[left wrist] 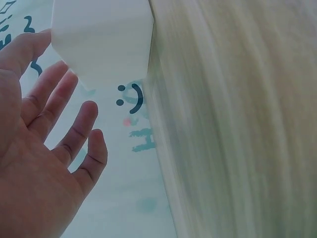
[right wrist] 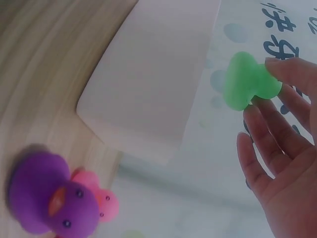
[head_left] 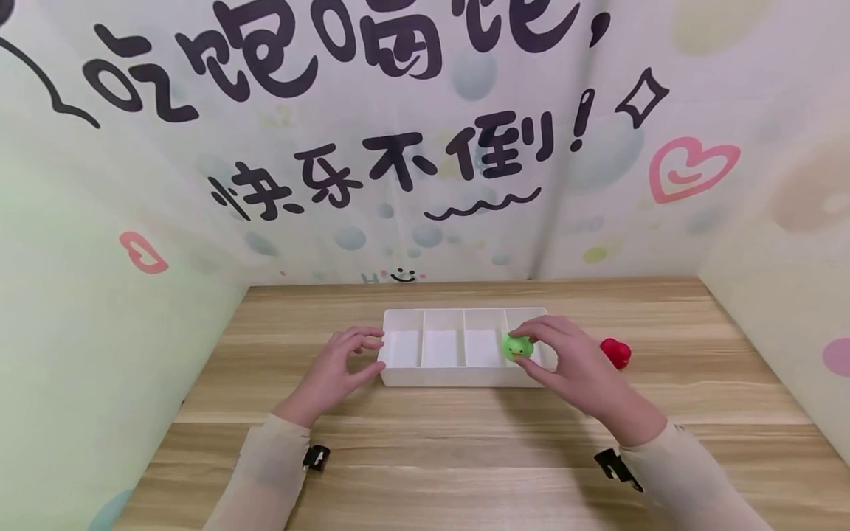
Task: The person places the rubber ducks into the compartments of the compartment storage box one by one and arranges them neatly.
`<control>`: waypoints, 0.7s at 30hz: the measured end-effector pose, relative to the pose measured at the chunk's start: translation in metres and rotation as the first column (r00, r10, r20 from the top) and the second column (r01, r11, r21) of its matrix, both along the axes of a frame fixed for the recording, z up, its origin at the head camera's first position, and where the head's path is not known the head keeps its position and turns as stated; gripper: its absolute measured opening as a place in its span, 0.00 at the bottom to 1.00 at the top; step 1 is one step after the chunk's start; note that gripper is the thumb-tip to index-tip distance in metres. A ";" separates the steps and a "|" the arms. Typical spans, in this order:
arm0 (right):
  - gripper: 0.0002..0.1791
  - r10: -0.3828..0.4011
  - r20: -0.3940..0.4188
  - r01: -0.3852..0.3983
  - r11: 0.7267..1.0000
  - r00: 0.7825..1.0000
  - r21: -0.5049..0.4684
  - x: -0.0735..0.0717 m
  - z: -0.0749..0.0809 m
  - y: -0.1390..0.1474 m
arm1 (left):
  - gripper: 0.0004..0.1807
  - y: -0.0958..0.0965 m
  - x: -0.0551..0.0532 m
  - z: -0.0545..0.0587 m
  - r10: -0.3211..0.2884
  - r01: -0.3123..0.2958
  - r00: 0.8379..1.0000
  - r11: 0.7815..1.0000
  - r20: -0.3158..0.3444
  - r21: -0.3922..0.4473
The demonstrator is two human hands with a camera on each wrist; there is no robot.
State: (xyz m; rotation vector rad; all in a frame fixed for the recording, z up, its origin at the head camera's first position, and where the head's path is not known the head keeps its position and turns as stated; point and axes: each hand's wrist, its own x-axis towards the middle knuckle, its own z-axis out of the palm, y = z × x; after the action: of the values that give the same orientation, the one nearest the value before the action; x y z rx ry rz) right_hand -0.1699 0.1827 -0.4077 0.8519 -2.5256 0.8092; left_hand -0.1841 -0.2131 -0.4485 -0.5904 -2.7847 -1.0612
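Observation:
My right hand (head_left: 571, 361) pinches a green rubber duck (head_left: 517, 347) between thumb and fingers, over the right end of a white four-part tray (head_left: 458, 377). In the right wrist view the green duck (right wrist: 242, 82) appears above the tray's rim, its head between the fingertips. At the tray's left end, my left hand (head_left: 335, 376) has its thumb and fingertips right at the rim, with the fingers spread. In the left wrist view the little fingers of this hand (left wrist: 44, 148) stand apart from the tray (left wrist: 106, 44).
A purple rubber duck (right wrist: 52, 193) and a pink one (right wrist: 101, 196) sit beside the tray's right end, hidden behind the right hand in the head view. A red toy (head_left: 615, 353) lies further right on the wooden table (head_left: 425, 457). Printed walls (head_left: 398, 243) enclose the table.

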 end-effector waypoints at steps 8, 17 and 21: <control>0.20 0.024 0.040 -0.022 0.999 0.999 -0.038 -0.005 0.001 -0.018 | 0.16 0.002 0.000 0.000 0.007 -0.007 1.000 1.000 0.013 0.005; 0.18 0.062 0.040 -0.060 0.997 0.997 -0.053 -0.013 0.002 -0.043 | 0.16 0.000 -0.001 0.002 -0.001 0.001 1.000 1.000 0.002 -0.006; 0.19 0.075 0.055 -0.072 0.995 0.996 -0.064 -0.015 -0.001 -0.052 | 0.16 0.000 0.000 0.003 0.000 0.000 1.000 1.000 -0.001 -0.010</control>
State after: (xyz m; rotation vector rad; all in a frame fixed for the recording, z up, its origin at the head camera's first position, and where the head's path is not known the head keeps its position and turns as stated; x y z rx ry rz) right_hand -0.1848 0.1311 -0.4083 0.9184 -2.5165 0.9430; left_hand -0.1840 -0.2128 -0.4454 -0.5920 -2.7908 -1.0465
